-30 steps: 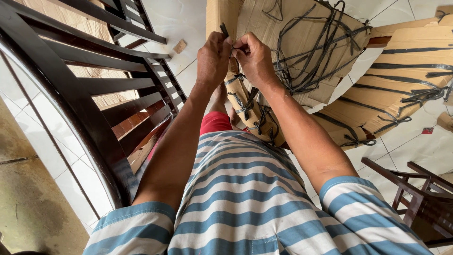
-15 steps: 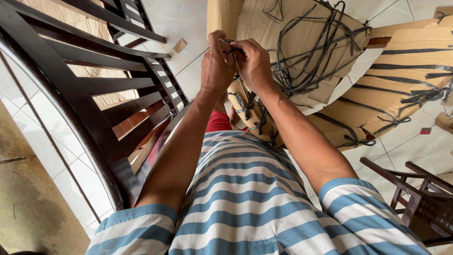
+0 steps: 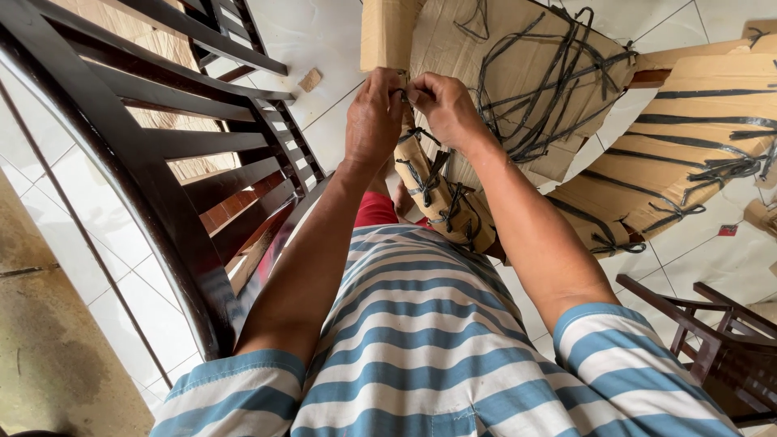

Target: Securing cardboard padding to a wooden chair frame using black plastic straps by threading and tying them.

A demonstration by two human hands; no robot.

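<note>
The left hand (image 3: 374, 117) and the right hand (image 3: 443, 109) meet fingertip to fingertip, both curled tight and pinching a black cord (image 3: 402, 95) at the top of a cardboard-wrapped piece (image 3: 437, 190); that piece runs from the hands down toward the person's striped shirt (image 3: 413, 348), bound along its length with knotted black ties; to the left of the left hand stands a dark wooden slatted frame (image 3: 162, 146); beyond the right hand lie more cardboard-wrapped parts (image 3: 696, 121) on the white tiled floor (image 3: 316, 40).

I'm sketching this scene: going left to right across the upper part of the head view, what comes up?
Dark slatted wooden chair → left hand → right hand → cardboard sheet with tangled black straps → cardboard-wrapped piece bound with black straps.
</note>
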